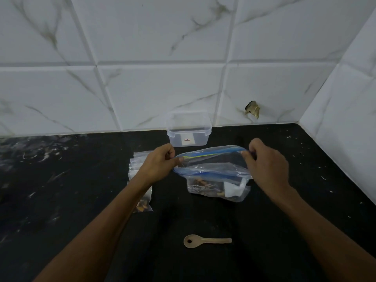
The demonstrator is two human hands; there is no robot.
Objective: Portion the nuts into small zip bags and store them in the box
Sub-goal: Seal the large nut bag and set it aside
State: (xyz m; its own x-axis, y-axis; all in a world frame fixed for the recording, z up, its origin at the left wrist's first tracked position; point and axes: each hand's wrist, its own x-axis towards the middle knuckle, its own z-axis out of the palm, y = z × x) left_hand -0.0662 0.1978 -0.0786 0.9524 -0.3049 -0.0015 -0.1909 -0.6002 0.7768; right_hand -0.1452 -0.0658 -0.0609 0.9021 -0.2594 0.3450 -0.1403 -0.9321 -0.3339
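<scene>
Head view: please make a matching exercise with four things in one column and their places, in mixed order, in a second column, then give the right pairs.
Things:
1. large zip bag
2. wooden spoon
3. clear plastic box
4. small zip bags

Places:
A. at the tiled wall, behind the hands
B. under the left forearm
C. held at its two top corners by both hands
D. alone on the counter, nearest the camera

Pairs: 1-C, 2-D, 3-A, 4-B

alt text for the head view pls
Two hands pull open a large zip bag of nuts on a black counter, left hand and right hand each pinching an end of the zip. Clear plastic box behind, wooden spoon in front.
</scene>
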